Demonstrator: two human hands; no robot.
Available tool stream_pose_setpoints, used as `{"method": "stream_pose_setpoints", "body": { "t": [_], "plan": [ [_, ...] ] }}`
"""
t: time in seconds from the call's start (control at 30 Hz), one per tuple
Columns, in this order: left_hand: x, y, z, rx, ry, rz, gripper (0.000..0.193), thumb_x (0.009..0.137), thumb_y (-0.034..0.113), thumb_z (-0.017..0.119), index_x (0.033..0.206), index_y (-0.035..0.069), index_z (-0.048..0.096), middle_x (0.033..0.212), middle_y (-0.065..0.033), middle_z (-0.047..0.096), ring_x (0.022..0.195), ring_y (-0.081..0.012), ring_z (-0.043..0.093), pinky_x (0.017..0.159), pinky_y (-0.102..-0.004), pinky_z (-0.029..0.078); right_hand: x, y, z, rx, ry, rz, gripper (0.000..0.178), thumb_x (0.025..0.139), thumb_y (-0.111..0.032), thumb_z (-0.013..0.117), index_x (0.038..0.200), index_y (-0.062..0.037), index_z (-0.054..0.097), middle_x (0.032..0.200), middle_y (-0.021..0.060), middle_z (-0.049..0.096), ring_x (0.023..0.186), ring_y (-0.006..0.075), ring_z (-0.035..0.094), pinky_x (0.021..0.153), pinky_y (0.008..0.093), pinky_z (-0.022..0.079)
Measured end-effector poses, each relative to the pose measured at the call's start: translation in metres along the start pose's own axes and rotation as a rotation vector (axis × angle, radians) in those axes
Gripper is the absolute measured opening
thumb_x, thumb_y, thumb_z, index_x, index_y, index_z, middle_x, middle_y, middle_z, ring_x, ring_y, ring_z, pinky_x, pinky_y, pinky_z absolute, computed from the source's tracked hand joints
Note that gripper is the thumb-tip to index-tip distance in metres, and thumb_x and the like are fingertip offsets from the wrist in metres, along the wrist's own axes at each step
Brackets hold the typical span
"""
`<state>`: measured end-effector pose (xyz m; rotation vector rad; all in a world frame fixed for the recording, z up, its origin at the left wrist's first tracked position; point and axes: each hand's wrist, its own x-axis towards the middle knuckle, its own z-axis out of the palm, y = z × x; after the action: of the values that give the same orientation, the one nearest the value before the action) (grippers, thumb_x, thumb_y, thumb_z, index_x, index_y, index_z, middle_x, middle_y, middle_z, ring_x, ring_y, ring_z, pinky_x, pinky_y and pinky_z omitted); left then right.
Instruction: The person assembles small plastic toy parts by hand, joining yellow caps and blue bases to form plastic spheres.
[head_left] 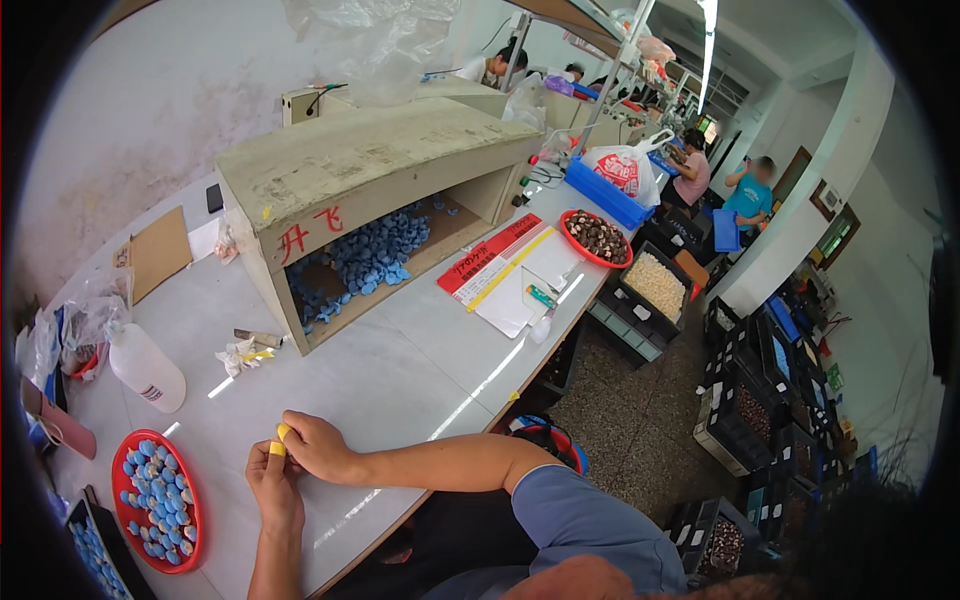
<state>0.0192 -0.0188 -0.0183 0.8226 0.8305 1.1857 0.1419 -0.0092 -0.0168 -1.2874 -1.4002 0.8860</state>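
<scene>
Over the grey table (400, 400), my left hand (272, 485) and my right hand (318, 447) meet with their fingertips together. Yellow tape is wrapped round a digit of each. Both are closed in a pinch, and anything between the fingers is hidden or too small to name. To their left, a red oval basket (193, 500) holds many small round blue-and-cream pieces. Beyond the hands stands a box-like wooden shelf (370, 150), open at the front, with a heap of small blue pieces (370, 255) inside.
A white bottle (147, 368), a pink cup (70, 425) and crumpled tissue (243, 355) stand or lie at left. Right of the shelf are a printed sheet (505, 275), a red bowl (597, 238) of brown pieces and a blue tray (608, 195). Stacked black crates (720, 425) line the floor.
</scene>
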Motion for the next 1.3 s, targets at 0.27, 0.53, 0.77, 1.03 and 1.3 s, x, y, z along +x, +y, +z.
{"method": "stream_pose_setpoints", "body": {
  "t": [0.27,0.53,0.77,1.03,1.3],
  "plan": [
    [-0.002,-0.001,-0.001,-0.031,0.012,-0.013,0.012,0.099,0.013,0.053,0.096,0.002,0.057,0.082,-0.0047,0.062,0.068,-0.0105,0.056,0.066,-0.0259,0.049,-0.002,0.001,0.001,-0.007,0.025,-0.030,0.020,0.093,-0.014,0.047,0.079,-0.0005,0.044,0.072,0.0163,0.054,0.063,0.0318,0.052,0.059,0.0426,0.040],
    [-0.001,-0.002,0.001,-0.026,0.004,-0.023,0.013,0.099,0.013,0.053,0.095,0.002,0.057,0.082,-0.0051,0.062,0.070,-0.0107,0.056,0.065,-0.0258,0.048,-0.002,0.003,0.000,-0.029,0.035,-0.026,0.020,0.094,-0.015,0.047,0.079,-0.0008,0.045,0.071,0.0141,0.054,0.061,0.0286,0.052,0.057,0.0413,0.041],
    [0.000,0.000,0.000,-0.030,-0.001,-0.019,0.013,0.099,0.014,0.054,0.095,0.002,0.057,0.082,-0.0052,0.062,0.069,-0.0110,0.057,0.065,-0.0262,0.048,-0.002,0.001,0.003,-0.042,0.055,-0.039,0.020,0.094,-0.015,0.047,0.079,-0.0007,0.045,0.071,0.0143,0.054,0.061,0.0294,0.053,0.058,0.0421,0.041],
    [0.002,-0.005,0.004,-0.011,0.012,-0.020,0.014,0.099,0.015,0.054,0.096,0.002,0.057,0.083,-0.0060,0.063,0.070,-0.0121,0.059,0.065,-0.0273,0.050,-0.003,0.005,0.000,-0.082,0.110,-0.057,0.020,0.093,-0.015,0.048,0.080,-0.0007,0.045,0.075,0.0169,0.055,0.067,0.0346,0.054,0.061,0.0442,0.041],
    [0.001,0.004,-0.006,0.107,0.076,0.025,0.015,0.098,0.015,0.054,0.100,-0.001,0.057,0.088,-0.0086,0.064,0.073,-0.0142,0.061,0.067,-0.0280,0.052,0.002,0.004,0.011,-0.050,0.045,-0.063,0.020,0.094,-0.017,0.049,0.082,-0.0009,0.048,0.075,0.0168,0.055,0.065,0.0312,0.053,0.061,0.0419,0.042]
  ]
}}
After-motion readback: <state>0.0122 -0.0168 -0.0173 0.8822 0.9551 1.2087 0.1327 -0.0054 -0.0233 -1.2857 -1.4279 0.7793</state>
